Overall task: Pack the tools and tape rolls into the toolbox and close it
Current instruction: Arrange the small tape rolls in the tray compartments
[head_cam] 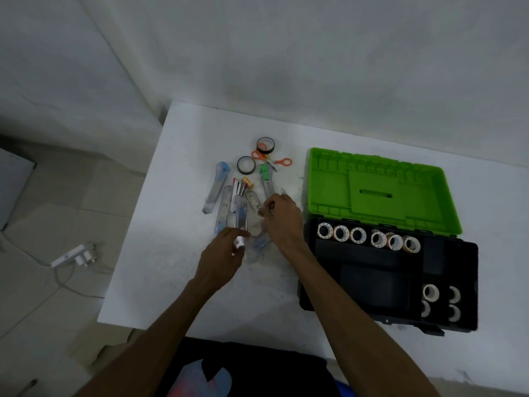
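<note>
Gathering loose tools from the pile on the white table (171,253), left of the open black toolbox with green lid (372,282). Left hand (221,259) curling round a clear-cased utility knife (240,222); right hand (282,222) pinching something small, hard to identify. Best lifting each piece clear before carrying across.

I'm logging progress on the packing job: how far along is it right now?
Done: white tape rolls sit in the open toolbox. In hand: the left hand grips a clear tool; the right hand pinches something small. Left: orange scissors, two dark tape rolls, other tools, then closing the green lid.
</note>
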